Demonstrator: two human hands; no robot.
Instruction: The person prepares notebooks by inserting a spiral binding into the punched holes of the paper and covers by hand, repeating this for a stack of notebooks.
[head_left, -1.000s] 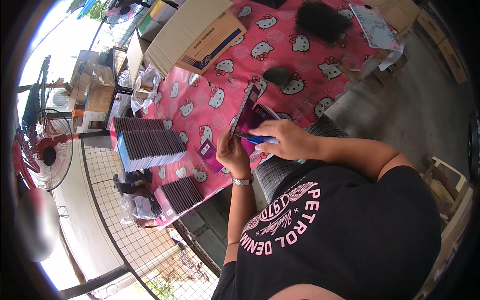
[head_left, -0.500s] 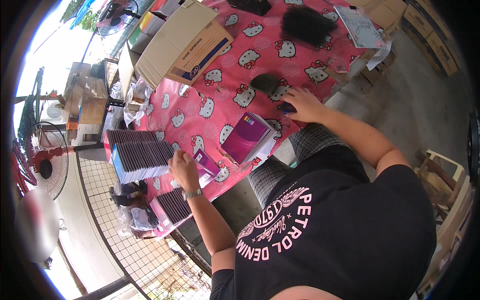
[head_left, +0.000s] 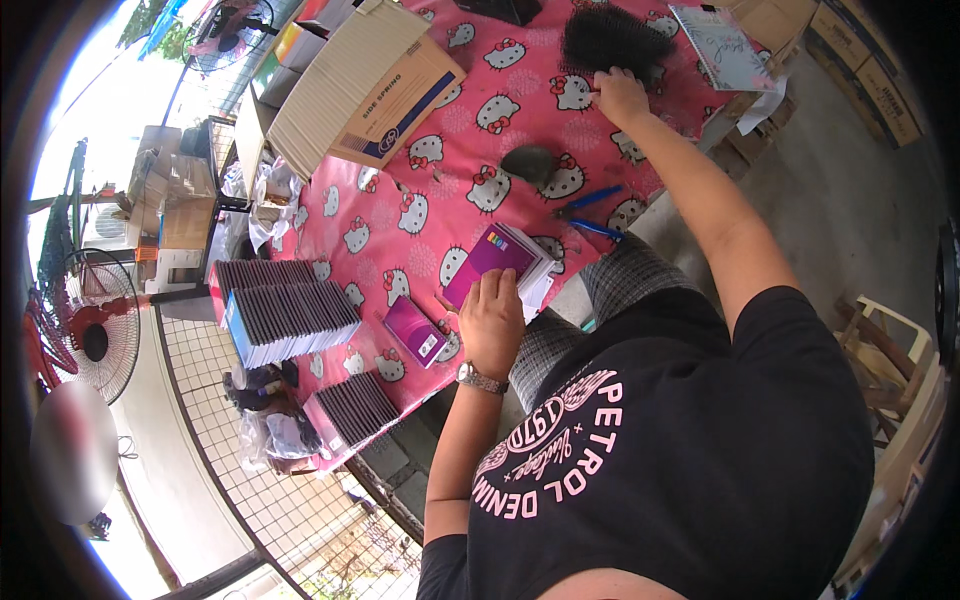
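Pink cloth printed with white cat faces covers the bench [head_left: 545, 135], and a mesh panel and fan [head_left: 95, 340] stand off to the left. Largest on it is an open cardboard box [head_left: 400, 105] at the far left. Nearer, a double row of spiral-bound notebooks [head_left: 295, 315] stands at the left edge. At the far right lies a heap of black coils [head_left: 612, 40], beside a pale-covered notebook [head_left: 720, 48]. The right hand [head_left: 620, 95] is at the heap's near edge, fingers bent; whether it pinches a coil I cannot tell. At the near edge lies a purple-covered stack [head_left: 490, 255]; the left hand [head_left: 492, 318] rests on its near side, fingers close together, its grip unclear. A smaller purple notebook [head_left: 415, 330] lies left of it, and blue-handled pliers [head_left: 597, 196] lie to its right, handles apart.
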